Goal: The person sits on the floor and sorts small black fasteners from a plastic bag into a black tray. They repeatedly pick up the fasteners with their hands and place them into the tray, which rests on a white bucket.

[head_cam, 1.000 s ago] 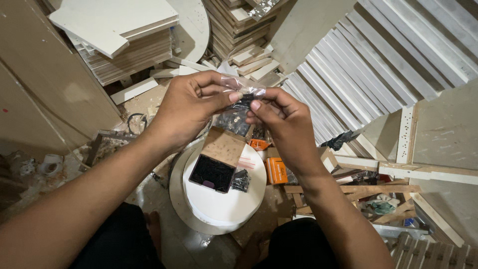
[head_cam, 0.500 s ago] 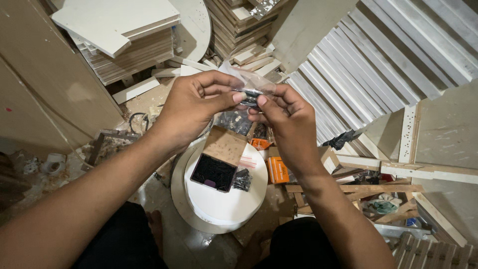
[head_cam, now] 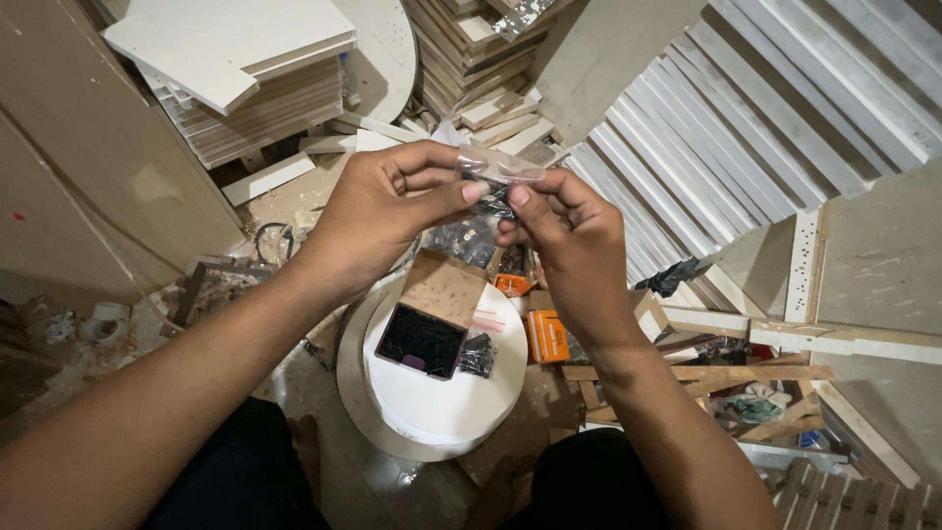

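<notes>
A small clear plastic bag [head_cam: 494, 175] of what seem to be dark screws is pinched at its top between the left hand [head_cam: 378, 216] and right hand [head_cam: 569, 240], held above an open box [head_cam: 424, 334] on a round white board [head_cam: 442, 393]

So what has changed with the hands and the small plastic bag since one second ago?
The bag hung down open between both hands a second ago; now it is gathered up short between the fingers. The right hand and left hand rose slightly and kept pinching it throughout. The open box on the white disc and the orange box did not move.
</notes>
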